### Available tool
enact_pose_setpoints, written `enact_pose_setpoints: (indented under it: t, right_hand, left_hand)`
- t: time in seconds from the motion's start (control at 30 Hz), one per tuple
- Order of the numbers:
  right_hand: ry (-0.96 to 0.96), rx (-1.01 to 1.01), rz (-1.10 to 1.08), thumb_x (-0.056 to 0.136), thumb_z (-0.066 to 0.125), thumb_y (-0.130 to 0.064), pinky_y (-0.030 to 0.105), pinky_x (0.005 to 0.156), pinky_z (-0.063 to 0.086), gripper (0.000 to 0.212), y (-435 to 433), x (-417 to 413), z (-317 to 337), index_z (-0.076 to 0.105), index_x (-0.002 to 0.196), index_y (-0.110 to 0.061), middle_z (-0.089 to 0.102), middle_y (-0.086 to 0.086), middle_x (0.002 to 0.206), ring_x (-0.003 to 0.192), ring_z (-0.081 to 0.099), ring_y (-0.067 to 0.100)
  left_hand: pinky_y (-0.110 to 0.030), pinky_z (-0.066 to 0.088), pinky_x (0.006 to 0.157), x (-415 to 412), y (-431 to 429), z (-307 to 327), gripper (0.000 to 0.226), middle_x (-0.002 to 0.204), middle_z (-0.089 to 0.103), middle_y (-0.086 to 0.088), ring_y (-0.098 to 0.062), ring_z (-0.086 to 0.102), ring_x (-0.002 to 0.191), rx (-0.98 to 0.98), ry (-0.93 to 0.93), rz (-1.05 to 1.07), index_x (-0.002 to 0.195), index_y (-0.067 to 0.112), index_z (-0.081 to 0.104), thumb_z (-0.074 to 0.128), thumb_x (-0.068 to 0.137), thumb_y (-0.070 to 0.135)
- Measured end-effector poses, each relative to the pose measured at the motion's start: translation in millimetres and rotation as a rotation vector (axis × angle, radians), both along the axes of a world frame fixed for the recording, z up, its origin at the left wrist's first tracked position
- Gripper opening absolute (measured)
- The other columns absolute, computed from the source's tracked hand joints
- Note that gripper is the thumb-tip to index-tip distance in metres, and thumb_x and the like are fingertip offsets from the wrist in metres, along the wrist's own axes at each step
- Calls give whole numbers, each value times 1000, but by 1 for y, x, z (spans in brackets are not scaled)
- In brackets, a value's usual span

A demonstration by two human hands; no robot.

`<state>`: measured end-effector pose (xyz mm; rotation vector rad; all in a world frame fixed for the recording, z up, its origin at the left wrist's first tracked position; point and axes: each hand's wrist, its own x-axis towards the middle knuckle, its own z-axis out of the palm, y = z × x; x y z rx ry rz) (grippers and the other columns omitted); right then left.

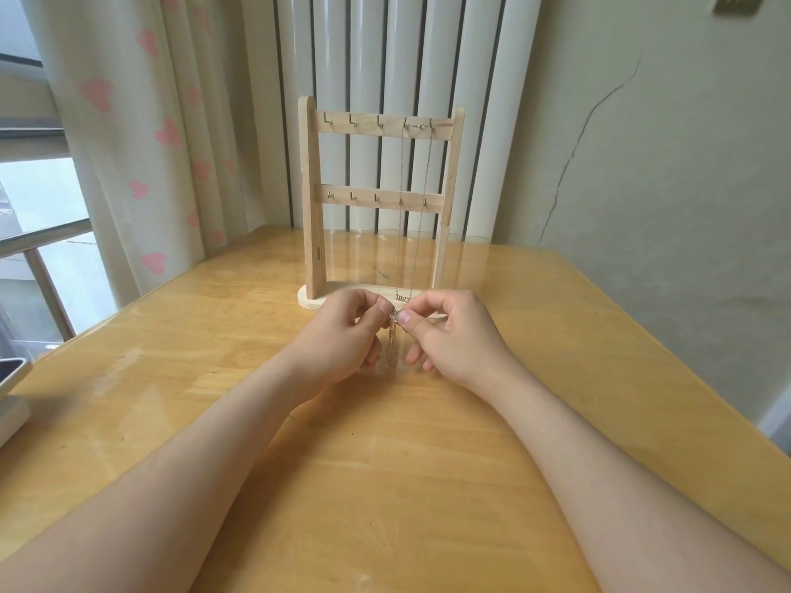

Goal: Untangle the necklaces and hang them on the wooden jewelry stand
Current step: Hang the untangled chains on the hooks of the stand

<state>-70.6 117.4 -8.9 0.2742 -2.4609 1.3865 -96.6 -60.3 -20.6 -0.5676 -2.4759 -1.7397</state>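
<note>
- The tabletop (pixel 385 485) has bare wood all round the hands. Its right edge runs off towards 4 o'clock and its left edge towards 8 o'clock, both well apart from the work.
- The stand (pixel 311 199) is upright at 12 o'clock from the hands, its base just beyond the knuckles. I judge a careless lift could knock it.
- The left hand (pixel 342 331) and right hand (pixel 453 331) meet in front of the base. Each grip is pressed together, thumb and forefinger pinching the same small knot of chain.
- One necklace (pixel 401 173) is already hung across the two top hooks at the 3 o'clock end. Its pendant reaches the base, so that part looks done.
- The loose chain (pixel 392 331) hangs from the pinch towards 6 o'clock. It is too fine to say how tangled it is, and it is not yet hung.
- The three top hooks (pixel 352 119) towards 9 o'clock and the lower row appear free, which leaves room to hang it clear of the first.
</note>
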Motion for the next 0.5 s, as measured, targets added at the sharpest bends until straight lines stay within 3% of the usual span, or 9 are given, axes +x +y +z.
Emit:
enact_pose_setpoints:
  t: [0.13, 0.2, 0.3, 0.4, 0.5]
  right_hand:
    - [127, 229, -64, 97, 71, -27, 28, 71, 57, 16, 4, -4, -3, 71, 81, -29, 71, -16, 77, 63, 69, 10]
    - [219, 382, -62, 96, 70, -29, 30, 70, 53, 16, 6, -3, -4, 69, 80, -30, 69, -17, 85, 66, 61, 7]
    - [396, 568, -63, 94, 68, -24, 26, 64, 41, 12, 4, 2, -1, 70, 83, -27, 64, -15, 88, 66, 52, 8]
    - [520, 506, -70, 91, 70, -24, 28, 59, 49, 12, 4, 0, -2, 74, 80, -27, 66, -15, 83, 61, 53, 6]
    - [516, 278, -50, 89, 75, -19, 26, 60, 54, 12, 0, 0, -3, 79, 80, -26, 72, -15, 76, 55, 62, 9]
  left_hand:
    - [-27, 50, 58, 0, -1, -2, 20, 73, 60, 9, -2, 57, 55, -167, 132, 39, 102, 11, 61, 51, 113, 24]
    - [-24, 43, 68, -1, -3, -5, 18, 84, 60, 9, -5, 57, 71, -312, 246, 60, 100, 12, 59, 49, 112, 21]
    - [-36, 43, 76, 1, -3, -9, 20, 92, 58, 8, -20, 55, 86, -486, 328, 79, 100, 15, 53, 44, 111, 30]
    - [-42, 47, 76, 6, -2, -6, 24, 88, 61, 5, -22, 56, 83, -510, 289, 101, 95, 16, 52, 42, 108, 34]
    - [-40, 43, 70, 10, 1, 2, 31, 81, 60, 3, -20, 53, 76, -429, 260, 81, 87, 14, 52, 39, 106, 34]
